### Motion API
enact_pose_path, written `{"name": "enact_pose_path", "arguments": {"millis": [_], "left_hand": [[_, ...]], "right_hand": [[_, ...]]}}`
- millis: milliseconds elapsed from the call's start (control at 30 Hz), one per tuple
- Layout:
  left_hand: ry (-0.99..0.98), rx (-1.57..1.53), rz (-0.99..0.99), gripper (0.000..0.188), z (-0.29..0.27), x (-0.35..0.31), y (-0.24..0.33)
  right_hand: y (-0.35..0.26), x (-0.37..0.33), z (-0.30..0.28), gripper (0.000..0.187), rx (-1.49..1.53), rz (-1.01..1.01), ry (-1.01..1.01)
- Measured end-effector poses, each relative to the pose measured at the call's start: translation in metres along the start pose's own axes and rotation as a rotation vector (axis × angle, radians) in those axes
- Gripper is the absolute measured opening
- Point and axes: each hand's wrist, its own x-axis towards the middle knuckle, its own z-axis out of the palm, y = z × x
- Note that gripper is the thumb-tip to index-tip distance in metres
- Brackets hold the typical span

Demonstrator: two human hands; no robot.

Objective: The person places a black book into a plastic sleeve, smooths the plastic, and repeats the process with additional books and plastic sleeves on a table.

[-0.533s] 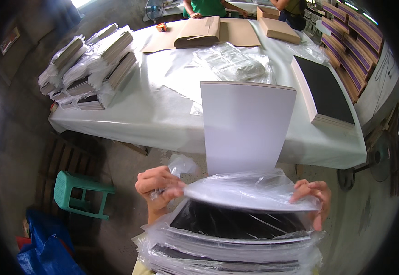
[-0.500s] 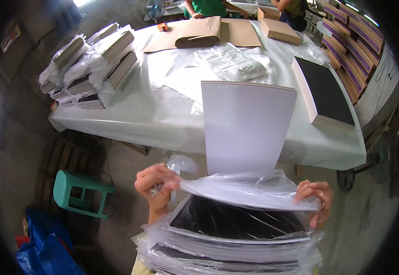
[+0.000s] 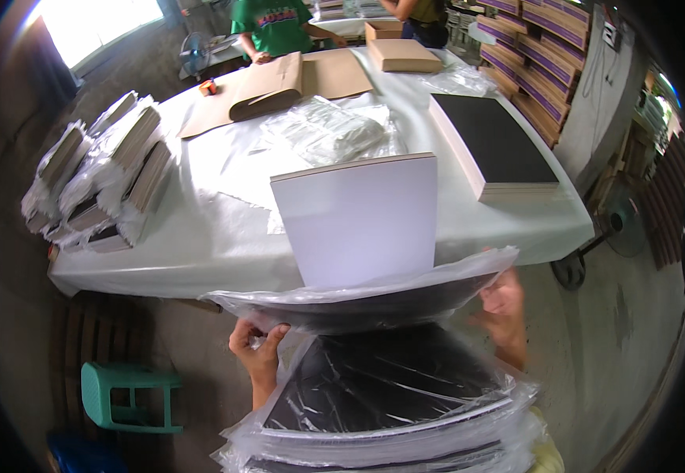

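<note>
My left hand [image 3: 259,344] is closed on the left end of a bagged pack of black boards [image 3: 374,309] in clear plastic, thumb up. At the pack's right end is my right hand [image 3: 503,306], its fingers curled at the corner, blurred and partly hidden. The pack is lifted and tilted above a stack of bagged black boards [image 3: 389,374] close to my body. Just beyond it, a white-faced stack of boards [image 3: 358,217] stands upright against the near side of the table.
The white-covered table [image 3: 193,260] bears bagged bundles [image 3: 106,177] at left, loose plastic bags [image 3: 326,130], brown cardboard [image 3: 267,87] and a black-topped board stack [image 3: 496,142]. A green stool [image 3: 126,386] stands at lower left. A person in green [image 3: 271,27] works across the table.
The bagged pack has risen off the stack and moved forward, its black face now showing. Both hands have moved with it. My view has shifted, so the table appears farther left.
</note>
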Motion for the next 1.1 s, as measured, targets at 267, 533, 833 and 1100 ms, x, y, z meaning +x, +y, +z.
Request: {"name": "enact_pose_path", "arguments": {"millis": [267, 533, 833, 1100], "left_hand": [[-0.180, 0.128, 0.094, 0.013, 0.003, -0.023, -0.062], [-0.543, 0.832, -0.393, 0.027, -0.092, -0.115, -0.243], [-0.371, 0.144, -0.826, 0.047, -0.041, -0.044, -0.121], [-0.943, 0.115, -0.831, 0.045, -0.008, -0.019, -0.088]], "right_hand": [[0.058, -0.033, -0.031, 0.007, -0.332, 0.190, 0.140], [0.143, -0.102, -0.117, 0.042, -0.455, 0.879, 0.288], [0.120, -0.070, -0.085, 0.045, -0.141, 0.778, 0.259], [0.143, -0.042, -0.077, 0.031, -0.198, 0.841, -0.457]]}}
